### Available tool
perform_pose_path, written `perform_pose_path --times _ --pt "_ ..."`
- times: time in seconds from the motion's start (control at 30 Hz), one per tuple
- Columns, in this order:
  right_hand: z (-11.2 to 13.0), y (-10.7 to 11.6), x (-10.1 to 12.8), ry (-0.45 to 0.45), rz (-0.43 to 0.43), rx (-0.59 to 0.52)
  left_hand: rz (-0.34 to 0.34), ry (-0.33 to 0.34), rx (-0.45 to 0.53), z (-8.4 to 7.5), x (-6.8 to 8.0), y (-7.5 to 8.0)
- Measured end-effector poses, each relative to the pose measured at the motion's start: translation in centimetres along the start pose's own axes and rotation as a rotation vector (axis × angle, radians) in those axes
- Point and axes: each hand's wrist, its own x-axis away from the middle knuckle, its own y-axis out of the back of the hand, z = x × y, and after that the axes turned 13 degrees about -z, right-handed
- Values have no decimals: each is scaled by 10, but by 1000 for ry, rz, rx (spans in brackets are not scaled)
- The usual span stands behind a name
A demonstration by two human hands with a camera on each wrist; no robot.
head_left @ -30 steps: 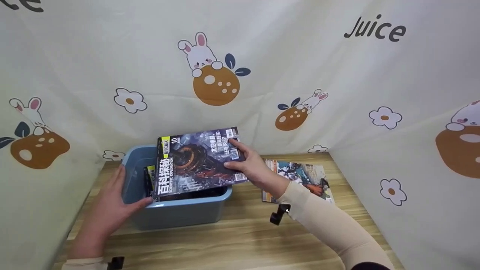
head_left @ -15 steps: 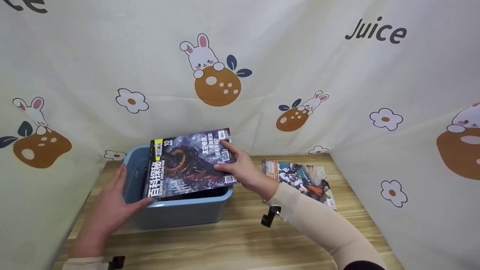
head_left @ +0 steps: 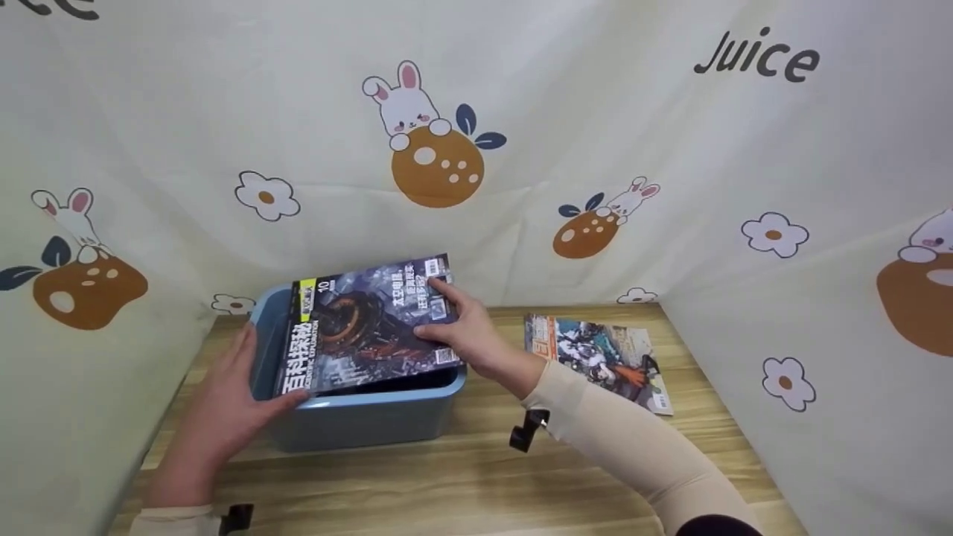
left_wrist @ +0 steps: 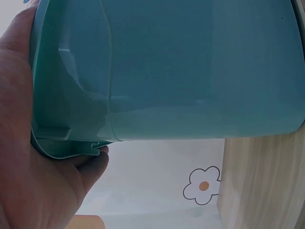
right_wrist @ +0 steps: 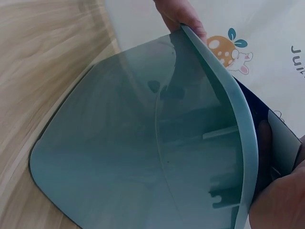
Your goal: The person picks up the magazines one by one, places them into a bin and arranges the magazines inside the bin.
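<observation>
— Cream cloth [head_left: 595,112] printed with rabbits and flowers is hung round the wooden table [head_left: 476,469]. What is held by the hands?

— A blue bin [head_left: 372,417] is gripped at its side by the left hand [head_left: 223,406], thumb at the rim. A dark magazine [head_left: 365,327] is pinched at its edge by the right hand [head_left: 465,339] and kept tilted over the bin's mouth.

— Anything beyond the right hand?

— A second magazine [head_left: 595,357] is laid flat just past it; its title cannot be read.

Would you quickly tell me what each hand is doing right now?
Left hand: grips the corner of the bin.
Right hand: holds the magazine over the bin.
</observation>
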Motion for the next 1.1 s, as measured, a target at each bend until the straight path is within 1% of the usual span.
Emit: perform_pose_path --times 0.27,0.6,0.77,1.1 --pt "5 -9 2 22 -2 67 -6 -5 5 -1 0 0" --pt "8 -17 5 37 -7 121 -11 -3 6 -1 -1 -1" --pt "7 -18 5 26 -3 129 4 2 -2 0 0 0" --pt "9 -20 8 30 -8 160 -5 -4 -16 -2 0 0"
